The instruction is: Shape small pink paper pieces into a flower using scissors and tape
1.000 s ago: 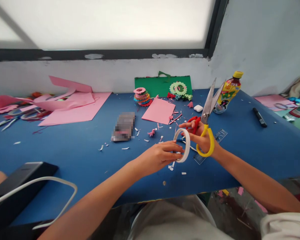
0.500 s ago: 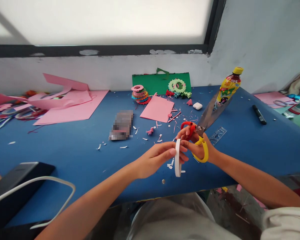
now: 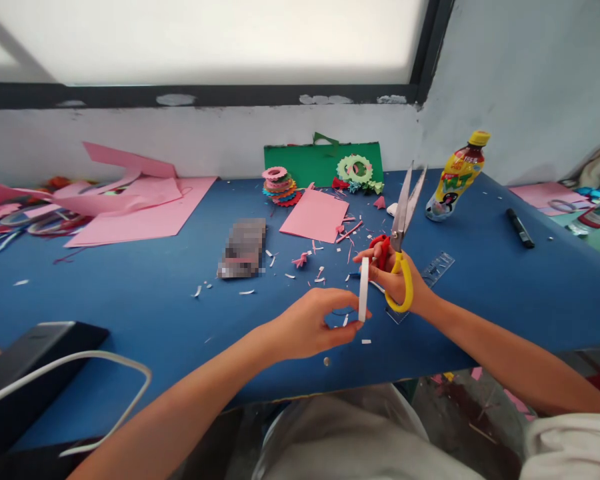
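My left hand [image 3: 313, 320] pinches the lower end of a narrow white roll of tape [image 3: 363, 290], seen edge-on, between thumb and fingers. My right hand [image 3: 405, 280] has a pair of scissors [image 3: 404, 217] with one red and one yellow handle. The blades point up and away from me, slightly apart. Fingertips of the right hand are at the tape's upper end; whether they grip it is hard to tell. Beneath the right hand lies a clear ruler [image 3: 437, 268], partly covered. White paper snippets [image 3: 320, 273] are scattered beyond the hands.
Pink card [image 3: 315, 217], a stack of scalloped paper rings [image 3: 281, 190] and a green board [image 3: 300, 163] are at the back. A drink bottle [image 3: 455, 177] stands right, near a black marker [image 3: 520, 228]. Left are pink sheets [image 3: 145, 220] and a black box [image 3: 45, 360] with a white cable.
The tape roll has risen slightly and moved right. My left fingers have opened into a wider pinch around it. The scissors have swung from leaning right to nearly upright.
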Demonstrator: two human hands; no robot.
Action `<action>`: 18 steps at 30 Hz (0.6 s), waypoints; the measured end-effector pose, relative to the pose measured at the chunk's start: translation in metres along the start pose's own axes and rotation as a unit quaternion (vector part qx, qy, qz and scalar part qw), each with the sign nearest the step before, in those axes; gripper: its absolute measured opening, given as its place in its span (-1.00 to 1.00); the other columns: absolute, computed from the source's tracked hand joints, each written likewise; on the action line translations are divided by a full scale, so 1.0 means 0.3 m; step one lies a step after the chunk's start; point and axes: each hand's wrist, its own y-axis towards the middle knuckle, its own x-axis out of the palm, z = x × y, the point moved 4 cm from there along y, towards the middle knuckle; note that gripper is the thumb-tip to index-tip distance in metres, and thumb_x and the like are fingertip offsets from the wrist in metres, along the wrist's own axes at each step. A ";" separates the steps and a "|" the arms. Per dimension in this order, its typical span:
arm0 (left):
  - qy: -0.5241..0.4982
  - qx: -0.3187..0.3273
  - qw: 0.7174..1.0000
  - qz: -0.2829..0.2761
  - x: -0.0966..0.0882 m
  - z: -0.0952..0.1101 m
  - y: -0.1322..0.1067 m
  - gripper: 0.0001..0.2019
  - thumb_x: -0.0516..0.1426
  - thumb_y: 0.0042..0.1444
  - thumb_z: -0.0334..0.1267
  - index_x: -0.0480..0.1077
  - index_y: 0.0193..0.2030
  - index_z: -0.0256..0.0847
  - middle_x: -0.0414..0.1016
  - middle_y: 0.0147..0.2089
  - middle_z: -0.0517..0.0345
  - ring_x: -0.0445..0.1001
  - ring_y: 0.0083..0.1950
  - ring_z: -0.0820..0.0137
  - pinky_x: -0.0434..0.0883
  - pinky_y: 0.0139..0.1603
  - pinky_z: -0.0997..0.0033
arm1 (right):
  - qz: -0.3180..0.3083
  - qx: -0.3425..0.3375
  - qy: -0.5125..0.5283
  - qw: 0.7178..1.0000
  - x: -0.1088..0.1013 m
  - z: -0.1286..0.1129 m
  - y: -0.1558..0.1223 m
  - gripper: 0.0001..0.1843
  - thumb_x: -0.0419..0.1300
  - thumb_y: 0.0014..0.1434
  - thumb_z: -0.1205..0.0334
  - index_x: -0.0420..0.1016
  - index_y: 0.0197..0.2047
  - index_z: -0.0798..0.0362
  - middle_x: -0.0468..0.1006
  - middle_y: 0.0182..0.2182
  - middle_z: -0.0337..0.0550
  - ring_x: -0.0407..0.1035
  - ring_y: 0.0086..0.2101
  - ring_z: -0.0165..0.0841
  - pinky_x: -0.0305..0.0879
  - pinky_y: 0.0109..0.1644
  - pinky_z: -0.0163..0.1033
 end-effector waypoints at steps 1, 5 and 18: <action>0.047 0.021 0.999 -0.001 0.004 -0.002 0.002 -0.84 0.07 0.12 -0.36 0.44 -0.18 -0.25 0.52 -0.23 0.05 0.46 -0.21 0.36 0.36 -0.14 0.38 | 0.002 0.008 0.015 1.000 -0.001 0.003 0.004 -0.58 0.34 -0.09 0.13 0.12 -0.36 -0.01 0.47 -0.34 -0.25 0.30 -0.43 -0.46 0.23 -0.33 -0.27; 0.111 0.048 0.993 -0.009 0.009 -0.001 0.009 -0.83 0.07 0.12 -0.31 0.44 -0.19 -0.25 0.51 -0.26 0.05 0.44 -0.23 0.35 0.34 -0.14 0.37 | 0.005 0.022 0.040 0.999 0.005 0.003 0.010 -0.56 0.36 -0.14 0.14 0.13 -0.38 0.00 0.39 -0.44 -0.34 0.30 -0.46 -0.49 0.24 -0.36 -0.30; 0.079 0.010 0.997 -0.022 0.008 -0.020 0.007 -0.78 0.06 0.18 -0.18 0.48 -0.20 -0.23 0.55 -0.27 0.04 0.49 -0.24 0.35 0.37 -0.17 0.43 | 0.006 0.004 -0.025 1.000 0.016 -0.018 -0.003 -0.59 0.35 -0.12 0.18 0.13 -0.38 -0.02 0.45 -0.35 -0.27 0.34 -0.38 -0.45 0.33 -0.31 -0.25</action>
